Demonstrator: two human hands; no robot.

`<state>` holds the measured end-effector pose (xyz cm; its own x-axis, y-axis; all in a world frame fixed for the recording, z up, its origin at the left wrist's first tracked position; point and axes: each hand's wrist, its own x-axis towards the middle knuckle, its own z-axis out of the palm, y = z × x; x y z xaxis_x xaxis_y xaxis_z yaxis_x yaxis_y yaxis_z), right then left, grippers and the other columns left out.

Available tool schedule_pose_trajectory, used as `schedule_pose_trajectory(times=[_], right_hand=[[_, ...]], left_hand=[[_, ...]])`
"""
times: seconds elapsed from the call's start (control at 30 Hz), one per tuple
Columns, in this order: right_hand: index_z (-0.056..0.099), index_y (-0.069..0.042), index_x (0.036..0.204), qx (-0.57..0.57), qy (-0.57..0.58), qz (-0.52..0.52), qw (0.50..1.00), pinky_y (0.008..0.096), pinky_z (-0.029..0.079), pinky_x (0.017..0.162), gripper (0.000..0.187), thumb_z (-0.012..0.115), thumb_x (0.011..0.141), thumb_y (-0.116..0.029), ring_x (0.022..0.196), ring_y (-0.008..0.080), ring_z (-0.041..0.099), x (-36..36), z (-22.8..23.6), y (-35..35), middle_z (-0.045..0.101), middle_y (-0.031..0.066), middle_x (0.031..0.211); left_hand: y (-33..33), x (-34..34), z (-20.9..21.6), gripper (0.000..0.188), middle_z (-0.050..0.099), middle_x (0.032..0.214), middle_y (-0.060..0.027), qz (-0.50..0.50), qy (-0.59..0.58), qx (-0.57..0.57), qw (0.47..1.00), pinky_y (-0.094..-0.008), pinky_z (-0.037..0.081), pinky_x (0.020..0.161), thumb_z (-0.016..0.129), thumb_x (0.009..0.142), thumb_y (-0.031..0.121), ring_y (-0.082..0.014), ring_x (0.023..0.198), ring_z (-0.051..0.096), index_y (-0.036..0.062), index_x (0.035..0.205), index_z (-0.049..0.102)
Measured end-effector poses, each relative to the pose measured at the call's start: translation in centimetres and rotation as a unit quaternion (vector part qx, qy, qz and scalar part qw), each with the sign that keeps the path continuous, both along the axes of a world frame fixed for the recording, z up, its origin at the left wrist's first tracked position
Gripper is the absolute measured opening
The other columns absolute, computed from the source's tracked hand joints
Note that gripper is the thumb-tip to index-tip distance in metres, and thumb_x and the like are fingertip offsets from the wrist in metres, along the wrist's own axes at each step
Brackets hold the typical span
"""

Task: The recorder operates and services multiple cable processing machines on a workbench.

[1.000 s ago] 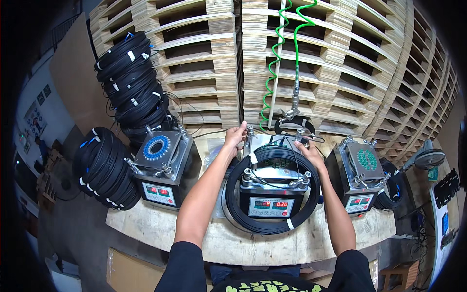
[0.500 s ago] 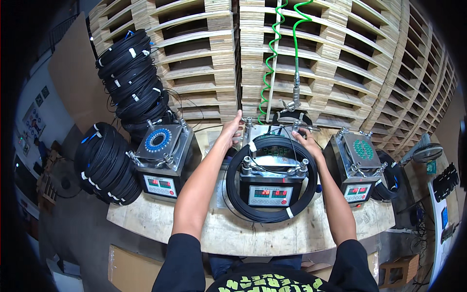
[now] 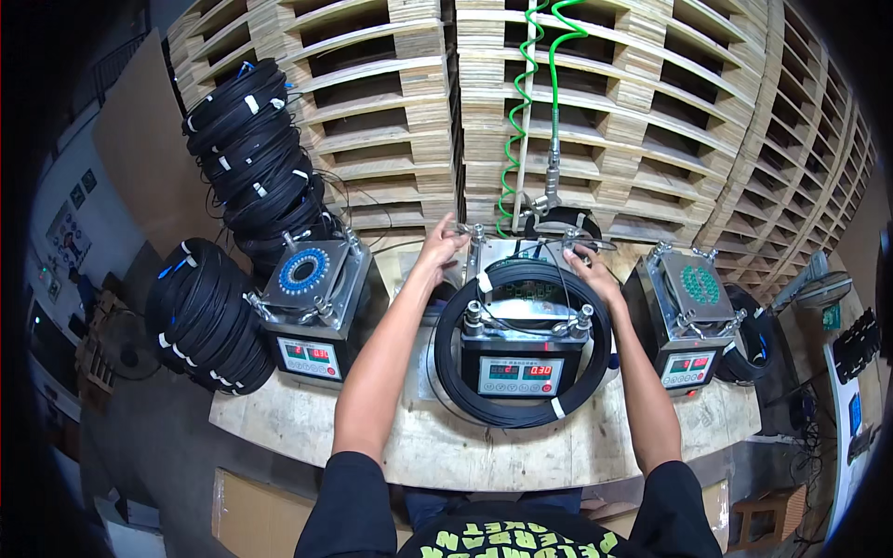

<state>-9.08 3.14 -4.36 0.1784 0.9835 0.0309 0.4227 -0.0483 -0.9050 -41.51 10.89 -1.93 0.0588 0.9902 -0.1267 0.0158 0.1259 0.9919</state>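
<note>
A coil of black cable (image 3: 447, 377) with white ties leans around the front of the middle metal machine (image 3: 481, 350). My left hand (image 3: 439, 251) is at the machine's back left metal post (image 3: 478, 234), its fingertips closed beside it; what they pinch is too small to make out. At the back right post (image 3: 570, 244), my right hand (image 3: 595, 272) has its thumb and fingers drawn together, partly hidden behind the coil's upper edge. Thin cable ends cross the machine's top between the posts.
Similar machines stand left (image 3: 314, 356) and right (image 3: 688, 365) on the wooden table (image 3: 484, 460). Black cable coils (image 3: 209, 316) pile up at the left. An air gun (image 3: 551, 177) hangs from a green coiled hose in front of stacked wooden pallets (image 3: 372, 121).
The red digits on the machines' displays have changed. My left fingers have shifted against the back left post, and my right hand has stayed by its post. The hanging air gun has swung slightly left.
</note>
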Motion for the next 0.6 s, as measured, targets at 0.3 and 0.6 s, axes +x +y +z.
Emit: schedule_pose_trajectory(times=[0.3,0.6], right_hand=[[0.065,0.004,0.114,0.232,-0.037,-0.097,0.967,0.0278,0.050,0.079,0.025,0.052,0.096,-0.007,0.085,0.0130,0.063,-3.1,3.3,-11.0,0.070,0.0103,0.097],[0.056,0.003,0.127,0.328,-0.104,-0.173,0.923,0.0347,0.045,0.095,0.031,0.044,0.100,-0.009,0.109,0.0275,0.063,-8.1,1.1,-15.1,0.065,0.0185,0.119]], left_hand=[[-19.2,-1.4,1.1,0.032,0.045,0.140,-0.0209,0.013,0.237,0.434,0.869,-0.0447,0.040,0.103,0.070,0.086,0.025,-0.0370,0.122,0.050,0.0060,0.112,0.068],[-20.1,-0.2,-1.4,0.034,0.041,0.148,-0.0206,0.033,0.291,0.434,0.852,-0.0501,0.026,0.112,0.075,0.082,0.037,-0.0395,0.136,0.038,0.0066,0.095,0.068]])
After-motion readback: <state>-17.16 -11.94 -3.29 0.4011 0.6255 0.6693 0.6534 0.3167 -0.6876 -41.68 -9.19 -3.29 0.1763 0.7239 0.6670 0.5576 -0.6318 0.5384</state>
